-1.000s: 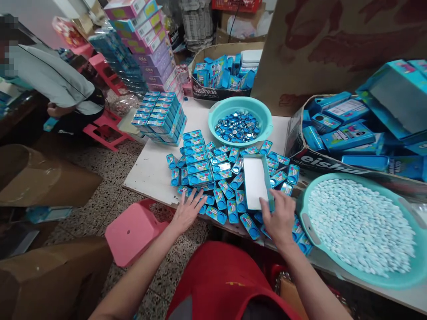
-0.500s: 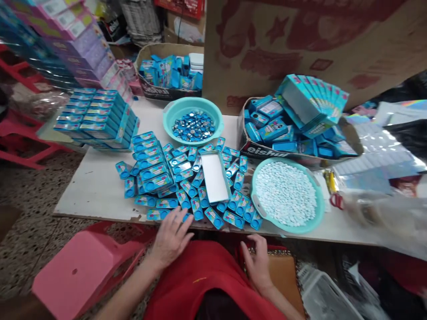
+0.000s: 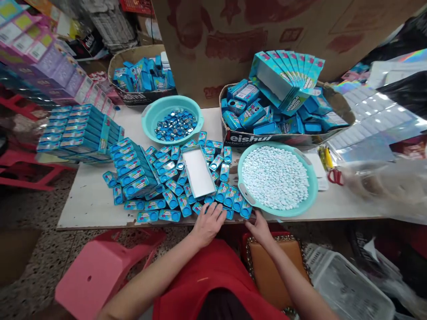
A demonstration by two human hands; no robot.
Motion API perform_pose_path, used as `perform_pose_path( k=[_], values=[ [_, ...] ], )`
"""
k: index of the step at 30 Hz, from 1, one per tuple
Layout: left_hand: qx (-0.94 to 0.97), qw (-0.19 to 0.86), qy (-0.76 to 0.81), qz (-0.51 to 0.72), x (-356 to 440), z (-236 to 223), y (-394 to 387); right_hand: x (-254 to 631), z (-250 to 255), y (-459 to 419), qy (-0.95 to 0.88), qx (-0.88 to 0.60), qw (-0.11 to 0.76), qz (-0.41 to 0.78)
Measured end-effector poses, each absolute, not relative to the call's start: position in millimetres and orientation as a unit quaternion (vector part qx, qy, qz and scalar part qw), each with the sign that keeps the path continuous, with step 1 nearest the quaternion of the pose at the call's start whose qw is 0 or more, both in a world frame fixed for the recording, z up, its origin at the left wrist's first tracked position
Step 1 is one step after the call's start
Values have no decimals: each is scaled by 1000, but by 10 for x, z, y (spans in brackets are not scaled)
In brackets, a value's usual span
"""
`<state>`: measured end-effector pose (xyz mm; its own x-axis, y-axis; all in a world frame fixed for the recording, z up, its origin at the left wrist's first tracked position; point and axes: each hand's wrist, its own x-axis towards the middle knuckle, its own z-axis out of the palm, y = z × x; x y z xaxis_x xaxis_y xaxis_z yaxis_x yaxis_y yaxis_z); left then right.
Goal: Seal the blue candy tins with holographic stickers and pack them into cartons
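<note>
My left hand lies flat with fingers spread at the table's front edge, touching the nearest small blue tins that cover the table's middle. My right hand rests at the edge just below the teal basin of white tablets, fingers loosely apart and holding nothing. An open blue box with a white inside lies among the tins, beyond both hands.
A teal bowl of round metal lids sits behind the tins. Cardboard trays of blue boxes and stacked blue packs flank it. A pink stool stands at lower left, a clear plastic crate at lower right.
Both hands have drawn back from the pile and open box to the table's front edge. The view has swung right, and the person at the left is out of sight.
</note>
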<state>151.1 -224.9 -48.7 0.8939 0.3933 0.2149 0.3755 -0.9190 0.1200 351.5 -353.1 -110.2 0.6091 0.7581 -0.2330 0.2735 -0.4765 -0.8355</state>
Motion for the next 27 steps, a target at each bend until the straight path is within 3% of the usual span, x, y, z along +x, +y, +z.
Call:
perform_pose_path(
  k=[5, 12, 21, 27],
  values=[
    [954, 34, 282, 98, 1108, -410, -2172, 3128, -1081, -3774, -256, -796, 435, 335],
    [962, -10, 259, 84, 983, -507, -2118, 2650, -1108, -3603, -279, -744, 464, 391],
    [985, 94, 46, 139, 1040, -639, -2092, 2561, -1122, -3509, -340, -752, 426, 371],
    [992, 75, -9, 101, 1297, -652, -2015, 2575, -1274, -3328, -427, -776, 390, 253]
  ],
)
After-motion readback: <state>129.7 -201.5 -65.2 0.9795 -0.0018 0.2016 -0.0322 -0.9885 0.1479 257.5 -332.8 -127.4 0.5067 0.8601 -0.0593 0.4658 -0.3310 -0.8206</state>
